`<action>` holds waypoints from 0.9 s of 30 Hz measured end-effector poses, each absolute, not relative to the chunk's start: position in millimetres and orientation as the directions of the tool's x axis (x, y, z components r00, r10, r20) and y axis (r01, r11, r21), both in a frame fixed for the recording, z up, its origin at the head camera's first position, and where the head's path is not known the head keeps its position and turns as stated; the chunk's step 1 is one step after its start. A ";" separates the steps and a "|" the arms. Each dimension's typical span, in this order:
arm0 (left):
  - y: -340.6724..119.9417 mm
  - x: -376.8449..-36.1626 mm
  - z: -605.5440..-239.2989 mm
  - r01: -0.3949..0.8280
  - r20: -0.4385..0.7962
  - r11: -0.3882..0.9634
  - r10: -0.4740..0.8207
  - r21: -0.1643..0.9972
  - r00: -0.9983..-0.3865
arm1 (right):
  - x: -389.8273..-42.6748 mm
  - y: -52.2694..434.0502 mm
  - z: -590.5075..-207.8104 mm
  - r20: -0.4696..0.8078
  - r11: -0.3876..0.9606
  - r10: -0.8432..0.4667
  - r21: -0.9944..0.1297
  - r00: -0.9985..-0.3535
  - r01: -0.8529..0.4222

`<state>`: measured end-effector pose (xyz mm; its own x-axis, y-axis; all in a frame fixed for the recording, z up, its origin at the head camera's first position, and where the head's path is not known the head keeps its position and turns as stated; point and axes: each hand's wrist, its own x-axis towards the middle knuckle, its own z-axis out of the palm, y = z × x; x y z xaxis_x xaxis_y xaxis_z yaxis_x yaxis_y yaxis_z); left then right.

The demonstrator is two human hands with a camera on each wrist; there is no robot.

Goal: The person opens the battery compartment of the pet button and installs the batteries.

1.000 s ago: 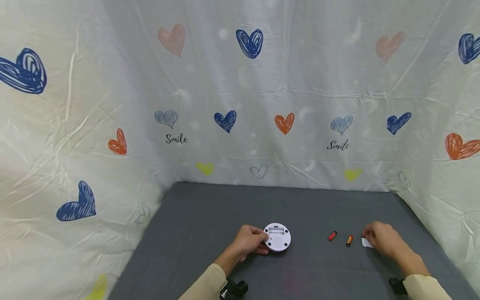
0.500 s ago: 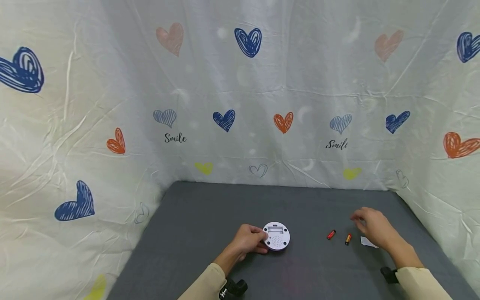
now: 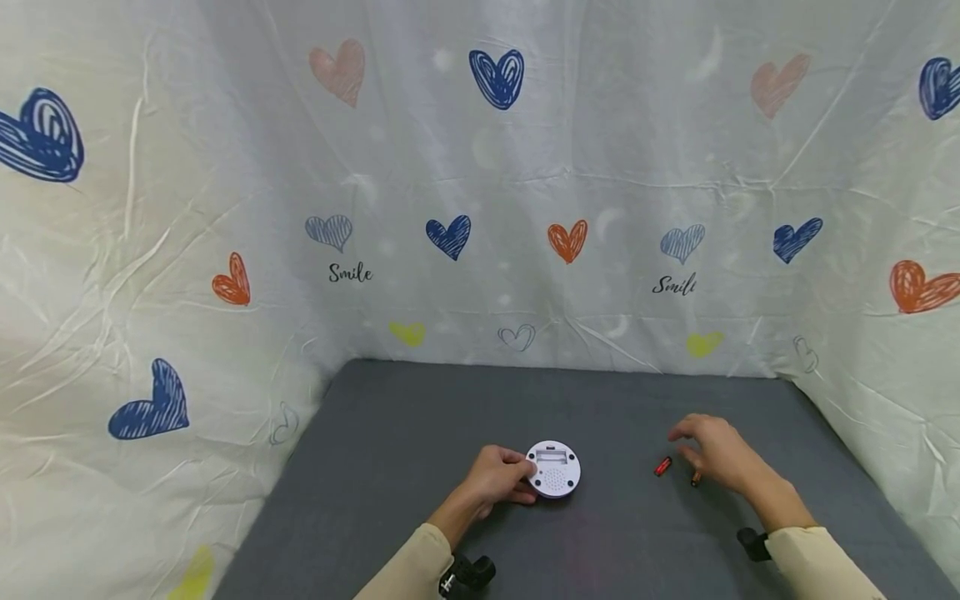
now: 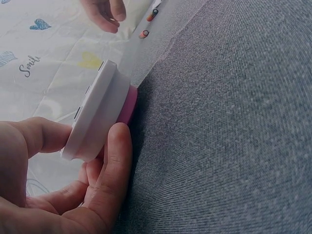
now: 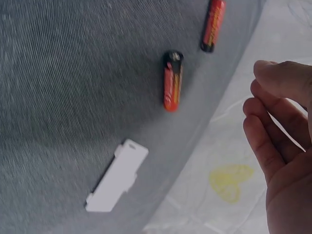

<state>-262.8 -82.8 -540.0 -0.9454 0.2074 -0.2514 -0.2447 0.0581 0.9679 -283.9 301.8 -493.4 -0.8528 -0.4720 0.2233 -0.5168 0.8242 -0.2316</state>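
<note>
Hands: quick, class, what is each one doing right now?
Left hand: grips the round white device.
Right hand: open, holding nothing, above the batteries.

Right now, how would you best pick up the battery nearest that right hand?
Pinch the battery across its round middle, coming from above: it lies flat on the grey mat, apart from the other battery, both long sides free. The right hand hovers over it.

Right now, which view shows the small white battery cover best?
The right wrist view: the white battery cover lies flat on the grey mat, fully visible below two red batteries. In the head view the right hand hides it. The left wrist view does not show it.
</note>
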 end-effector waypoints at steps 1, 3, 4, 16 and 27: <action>-82.8 -262.9 -539.8 -0.244 -0.251 0.059 0.208 0.968 -0.945 | -284.3 300.4 -495.7 0.220 0.819 -0.481 -0.232 -0.848 -0.525; -82.9 -263.3 -540.0 -0.243 -0.251 0.062 0.211 0.968 -0.945 | -285.1 298.0 -500.2 0.212 0.810 -0.495 -0.237 -0.843 -0.536; -83.1 -263.2 -539.8 -0.243 -0.251 0.063 0.213 0.968 -0.944 | -285.5 297.1 -502.7 0.207 0.807 -0.500 -0.244 -0.841 -0.539; -83.9 -262.4 -539.8 -0.239 -0.247 0.062 0.220 0.969 -0.944 | -286.8 287.3 -525.9 0.228 0.766 -0.552 -0.241 -0.802 -0.595; -83.3 -264.7 -542.3 -0.246 -0.251 0.051 0.221 0.968 -0.943 | -286.5 284.2 -534.5 0.271 0.765 -0.546 -0.226 -0.793 -0.603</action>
